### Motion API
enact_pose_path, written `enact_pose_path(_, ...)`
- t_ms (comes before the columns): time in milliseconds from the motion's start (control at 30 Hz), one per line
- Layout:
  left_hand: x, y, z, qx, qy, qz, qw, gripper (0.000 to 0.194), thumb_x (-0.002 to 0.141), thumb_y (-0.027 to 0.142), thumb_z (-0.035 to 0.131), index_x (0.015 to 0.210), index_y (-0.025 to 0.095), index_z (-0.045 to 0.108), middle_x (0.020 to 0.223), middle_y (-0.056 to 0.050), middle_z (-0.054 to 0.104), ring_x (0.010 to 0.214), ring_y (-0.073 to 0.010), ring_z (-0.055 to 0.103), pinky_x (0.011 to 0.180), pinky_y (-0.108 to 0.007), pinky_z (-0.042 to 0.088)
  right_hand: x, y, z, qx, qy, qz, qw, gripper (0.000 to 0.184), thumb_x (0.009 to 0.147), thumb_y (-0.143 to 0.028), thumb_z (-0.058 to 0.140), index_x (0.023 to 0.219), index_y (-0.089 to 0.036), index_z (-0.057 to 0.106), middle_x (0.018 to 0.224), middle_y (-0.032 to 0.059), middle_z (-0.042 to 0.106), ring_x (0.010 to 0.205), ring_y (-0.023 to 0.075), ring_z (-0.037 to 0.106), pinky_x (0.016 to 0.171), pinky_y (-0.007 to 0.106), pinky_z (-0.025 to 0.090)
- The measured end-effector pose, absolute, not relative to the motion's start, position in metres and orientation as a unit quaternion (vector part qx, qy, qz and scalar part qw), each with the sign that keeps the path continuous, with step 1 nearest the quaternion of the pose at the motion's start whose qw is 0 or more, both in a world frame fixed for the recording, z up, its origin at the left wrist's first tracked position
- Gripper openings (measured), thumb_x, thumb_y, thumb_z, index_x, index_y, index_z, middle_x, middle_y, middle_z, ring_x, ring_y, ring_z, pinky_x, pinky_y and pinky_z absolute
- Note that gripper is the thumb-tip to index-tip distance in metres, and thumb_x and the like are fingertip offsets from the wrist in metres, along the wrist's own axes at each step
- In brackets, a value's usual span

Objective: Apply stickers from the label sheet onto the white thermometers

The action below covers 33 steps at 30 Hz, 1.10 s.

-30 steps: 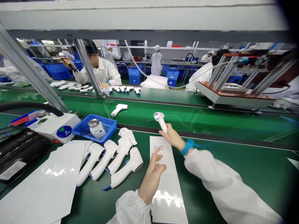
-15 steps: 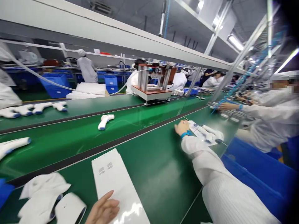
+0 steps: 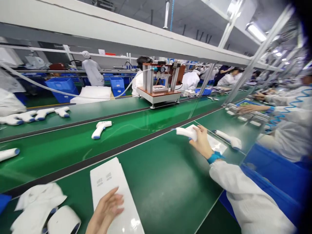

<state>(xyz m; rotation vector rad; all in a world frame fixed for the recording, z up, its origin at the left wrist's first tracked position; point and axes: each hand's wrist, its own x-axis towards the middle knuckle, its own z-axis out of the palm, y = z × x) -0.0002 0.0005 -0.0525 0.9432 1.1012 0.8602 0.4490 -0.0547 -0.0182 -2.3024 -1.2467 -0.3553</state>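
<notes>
My right hand (image 3: 201, 140) grips a white thermometer gun (image 3: 184, 132) and holds it just above the green bench, its tip pointing left. A blue band sits on that wrist. Another white thermometer gun (image 3: 228, 139) lies on a white sheet (image 3: 215, 144) just right of that hand. My left hand (image 3: 104, 212) rests open, fingers spread, on a long glossy white label sheet (image 3: 109, 185) at the lower left. Below left of it lies a white thermometer gun (image 3: 63, 221) under a white cloth (image 3: 36, 205).
A thermometer gun (image 3: 100, 128) lies on the green conveyor belt (image 3: 136, 125), and more lie at the far left. A press machine (image 3: 159, 87) stands beyond the belt. A blue bin (image 3: 275, 175) sits at my right. A person in white works at the right; others work behind.
My right hand has picked a thermometer gun off the white sheet at the right and drawn it back toward me. My left hand stays on the label sheet. My view shifted slightly.
</notes>
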Motion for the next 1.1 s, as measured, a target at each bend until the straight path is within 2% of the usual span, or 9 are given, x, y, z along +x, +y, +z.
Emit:
enact_pose_path(67,0.008,0.004,-0.04,0.41,0.447,0.414,0.679,0.053,0.061,0.045,0.083,0.105,0.021,0.066,0.09,-0.006,0.068,0.093,-0.0262,0.064,0.081,-0.035,0.055,0.382,-0.041,-0.015,-0.731,-0.61,-0.079,0.295,0.076,0.067,-0.013,0.061,0.139,-0.016,0.035,0.148,0.018,0.024,0.136,0.0311,0.035,0.108,0.047,0.038)
enact_pose_path(167,0.015,-0.003,-0.022,0.404,0.351,0.361,0.764,0.072,0.07,0.044,0.076,0.134,0.024,0.049,0.098,-0.007,0.068,0.092,-0.0244,0.065,0.082,-0.035,0.051,0.281,-0.035,-0.002,-0.523,-0.795,0.072,0.299,0.087,0.065,-0.007,0.057,0.146,-0.02,0.025,0.151,0.0162,0.022,0.14,0.0297,0.031,0.107,0.043,0.042)
enact_pose_path(267,0.015,-0.023,-0.012,0.383,0.288,0.227,0.848,0.079,0.073,0.042,0.071,0.141,0.017,0.04,0.067,-0.003,0.064,0.054,-0.0176,0.061,0.055,-0.029,0.049,0.215,-0.028,0.009,-0.418,-0.849,0.201,0.252,0.092,0.069,-0.009,0.06,0.15,-0.019,0.016,0.152,0.0166,0.028,0.132,0.0263,0.044,0.101,0.038,0.048)
enact_pose_path(333,0.012,-0.036,-0.008,0.351,0.338,0.276,0.828,0.074,0.074,0.036,0.07,0.139,0.014,0.043,0.058,0.002,0.056,0.039,-0.0094,0.046,0.041,-0.022,0.038,0.193,-0.012,0.008,-0.417,-0.84,0.237,0.254,0.088,0.074,-0.014,0.064,0.15,-0.019,0.02,0.148,0.0151,0.038,0.13,0.0259,0.047,0.105,0.04,0.045)
enact_pose_path(400,0.006,-0.044,-0.005,0.306,0.417,0.382,0.766,0.074,0.078,0.031,0.068,0.143,0.022,0.035,0.066,0.003,0.054,0.041,-0.0065,0.039,0.037,-0.019,0.034,0.182,0.013,0.0,-0.455,-0.809,0.25,0.276,0.067,0.078,-0.017,0.066,0.14,-0.021,0.042,0.138,0.0112,0.051,0.126,0.0251,0.051,0.106,0.04,0.043)
enact_pose_path(467,0.001,-0.046,-0.005,0.279,0.474,0.438,0.711,0.081,0.083,0.033,0.065,0.149,0.031,0.019,0.07,0.004,0.051,0.046,-0.008,0.039,0.038,-0.019,0.037,0.174,0.039,-0.015,-0.503,-0.771,0.255,0.295,0.036,0.08,-0.017,0.065,0.116,-0.022,0.063,0.124,0.0084,0.061,0.114,0.0238,0.059,0.1,0.039,0.047)
enact_pose_path(533,-0.002,-0.043,-0.007,0.28,0.502,0.45,0.683,0.085,0.086,0.036,0.063,0.151,0.034,0.007,0.065,0.006,0.047,0.048,-0.0098,0.04,0.039,-0.019,0.039,0.168,0.06,-0.031,-0.536,-0.745,0.255,0.306,0.016,0.08,-0.013,0.062,0.093,-0.02,0.07,0.11,0.0074,0.067,0.103,0.023,0.064,0.094,0.039,0.05)
enact_pose_path(833,0.007,-0.023,-0.022,0.35,0.493,0.465,0.646,0.077,0.09,0.034,0.054,0.151,0.031,0.006,0.056,0.01,0.041,0.038,-0.0069,0.033,0.039,-0.018,0.038,0.155,0.075,-0.059,-0.569,-0.707,0.247,0.34,0.017,0.082,-0.013,0.057,0.08,-0.021,0.071,0.1,0.0067,0.071,0.096,0.0238,0.065,0.088,0.04,0.051)
enact_pose_path(1100,0.009,-0.022,-0.015,0.346,0.518,0.443,0.645,0.076,0.088,0.028,0.052,0.15,0.03,0.009,0.066,0.008,0.043,0.037,-0.0054,0.033,0.037,-0.018,0.038,0.147,0.083,-0.057,-0.574,-0.703,0.255,0.333,0.013,0.081,-0.018,0.056,0.072,-0.021,0.066,0.087,0.0054,0.07,0.085,0.0221,0.064,0.077,0.036,0.052)
